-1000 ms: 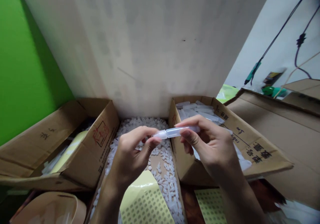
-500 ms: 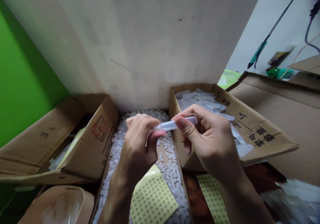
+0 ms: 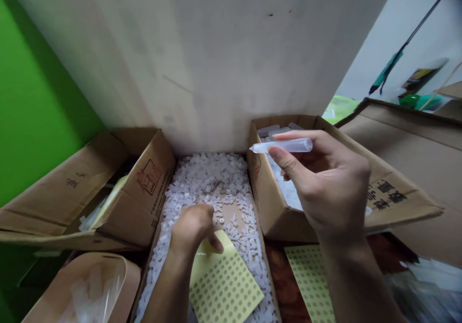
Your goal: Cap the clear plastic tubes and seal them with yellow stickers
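Note:
My right hand (image 3: 325, 183) pinches a translucent plastic tube (image 3: 292, 145) between thumb and fingers, above the right cardboard box. The tube lies level; its narrow pointed tip faces left and its wider end faces right. Lower down, my left hand (image 3: 193, 224) reaches into a shallow cardboard tray full of small white plastic pieces (image 3: 216, 174). Its fingers curl downward and their tips are hidden. The left thumb lies over the top of a yellow sheet (image 3: 227, 284) with rows of round dots, which rests on the pieces.
The right cardboard box (image 3: 279, 224) contains several similar tubes. Another cardboard box (image 3: 133, 207) stands left, above a tan container (image 3: 130, 284) with clear plastic items. A second dotted yellow sheet (image 3: 306, 275) lies under my right forearm. A pale panel (image 3: 216, 63) rises behind the tray.
My left hand has let go of the tube and moved down to the small white pieces. My right hand has raised the tube slightly and shifted right; the tube's pointed tip now shows.

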Demonstrator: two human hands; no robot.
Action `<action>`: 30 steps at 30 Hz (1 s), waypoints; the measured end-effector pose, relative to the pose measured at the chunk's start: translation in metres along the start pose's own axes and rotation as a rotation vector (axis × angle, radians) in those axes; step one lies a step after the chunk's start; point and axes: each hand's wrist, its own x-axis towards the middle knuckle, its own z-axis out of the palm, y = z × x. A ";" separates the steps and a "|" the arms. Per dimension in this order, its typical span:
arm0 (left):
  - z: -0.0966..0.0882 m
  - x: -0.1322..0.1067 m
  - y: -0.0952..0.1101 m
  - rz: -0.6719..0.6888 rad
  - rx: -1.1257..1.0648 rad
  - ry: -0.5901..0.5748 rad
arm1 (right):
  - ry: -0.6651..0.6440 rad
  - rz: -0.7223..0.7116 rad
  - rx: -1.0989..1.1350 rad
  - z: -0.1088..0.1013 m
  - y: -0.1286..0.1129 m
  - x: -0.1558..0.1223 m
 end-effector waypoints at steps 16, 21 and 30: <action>0.002 0.006 0.001 0.107 -0.030 -0.010 | -0.123 -0.025 -0.085 -0.001 0.002 0.001; 0.012 0.012 0.009 0.131 -0.016 -0.062 | -0.184 -0.048 -0.131 -0.002 0.001 0.001; -0.019 -0.009 -0.018 0.508 -0.366 0.244 | -0.224 0.067 0.030 -0.001 0.002 0.002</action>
